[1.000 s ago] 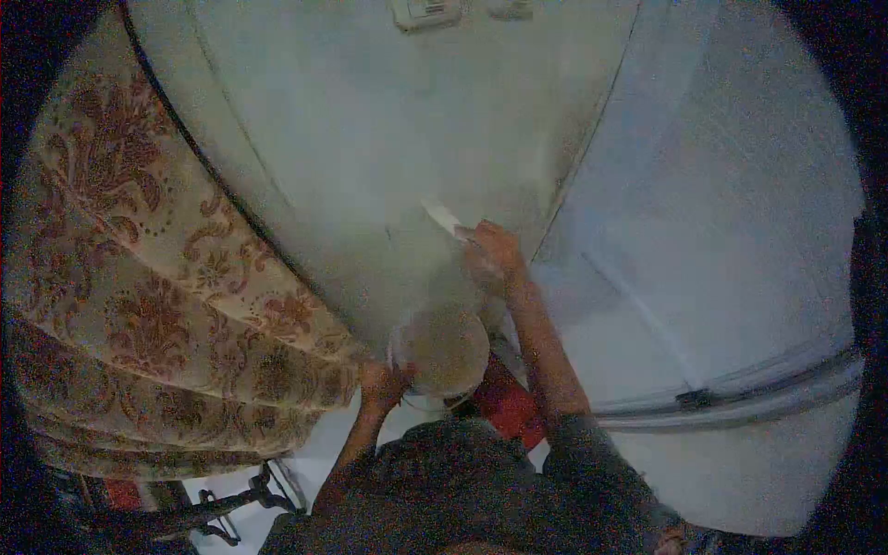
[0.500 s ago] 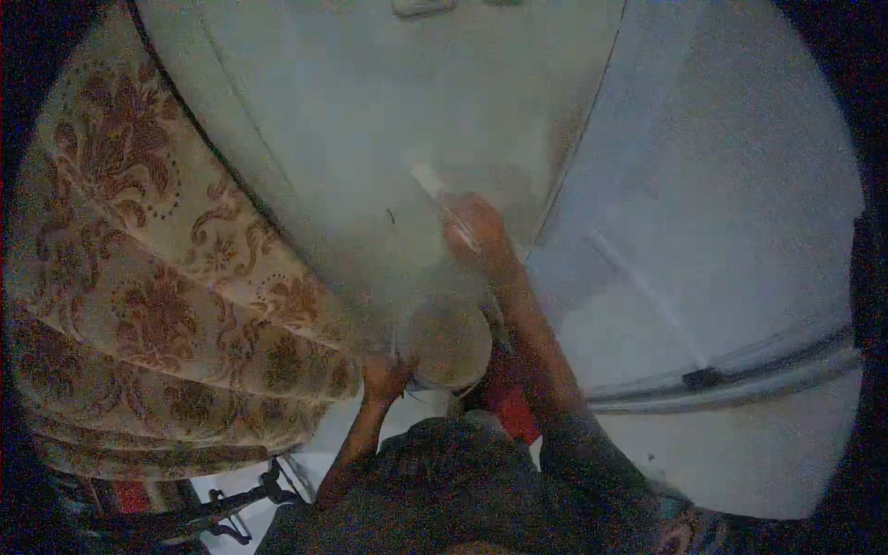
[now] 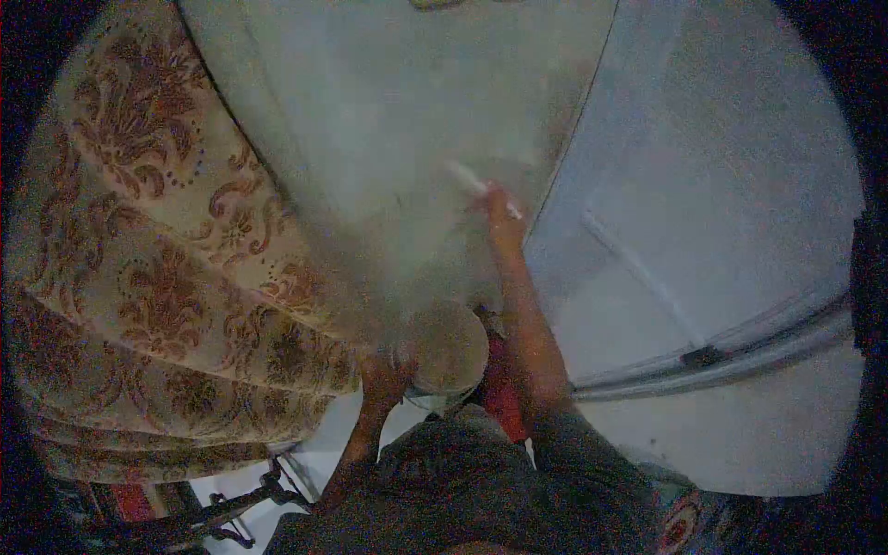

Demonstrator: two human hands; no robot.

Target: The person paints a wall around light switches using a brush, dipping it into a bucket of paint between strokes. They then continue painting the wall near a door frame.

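A round, light-coloured container (image 3: 448,350), with pale contents or a pale lid, is close to my body. Wrapped against its left side are the fingers of my left hand (image 3: 384,375). My right hand (image 3: 502,208) is closed around a slim whitish tool (image 3: 469,178), out in front of the container. The tool's front end points up and to the left over a pale greenish surface (image 3: 370,102). Blur hides whether the tool touches that surface.
Patterned floral fabric (image 3: 166,287) hangs in folds on the left. A bluish-white wall or panel (image 3: 703,166) stands on the right, with a thin pale strip (image 3: 638,273) and a curved rail (image 3: 666,370). Dark metal bars (image 3: 231,504) show at the lower left.
My right hand has moved a little to the right and farther forward with the tool. My left hand stays by the container. The whole view has shifted slightly.
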